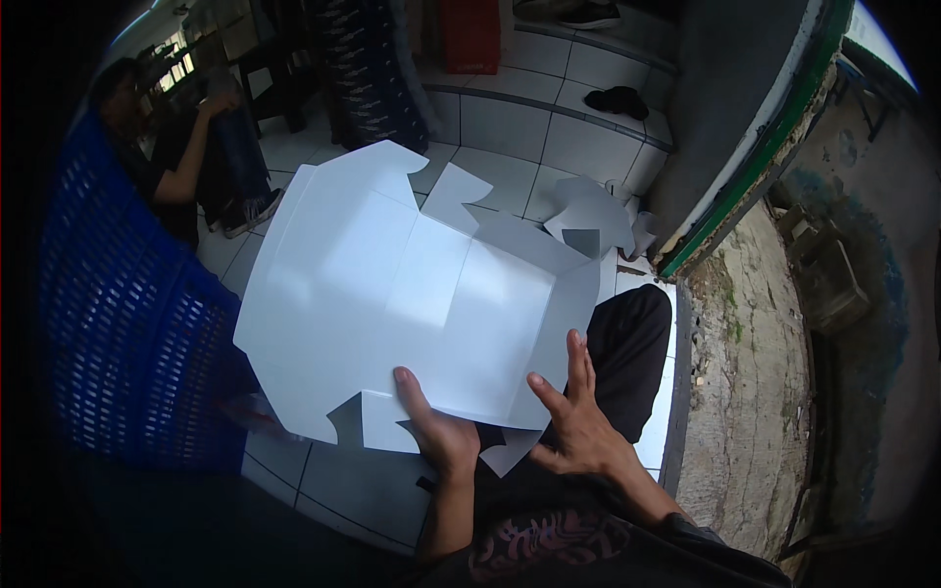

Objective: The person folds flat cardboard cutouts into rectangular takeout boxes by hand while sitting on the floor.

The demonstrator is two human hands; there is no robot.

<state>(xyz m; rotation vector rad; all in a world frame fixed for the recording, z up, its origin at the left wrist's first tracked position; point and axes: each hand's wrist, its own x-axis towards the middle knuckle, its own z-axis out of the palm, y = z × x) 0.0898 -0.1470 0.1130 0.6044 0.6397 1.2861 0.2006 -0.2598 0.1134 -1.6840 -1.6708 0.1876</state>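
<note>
A large die-cut white cardboard box blank (345,272) is spread open in front of me, its glossy face up. Crease lines cross its middle, and notched flaps stick out along its edges. The right-hand panel (572,316) is bent upward, as is the far side flap (537,239). My left hand (441,434) grips the near edge, thumb on top and the fingers hidden beneath. Beside the near right corner, my right hand (581,419) has its fingers spread; whether it touches the raised panel is hard to tell.
A blue plastic basket (140,316) stands at the left, with a seated person (173,154) behind it. White cut card pieces (588,213) and a clear plastic cup (617,191) lie near the doorway. Tiled steps (500,128) rise ahead, bearing a black shoe (617,101) and a red box (470,37).
</note>
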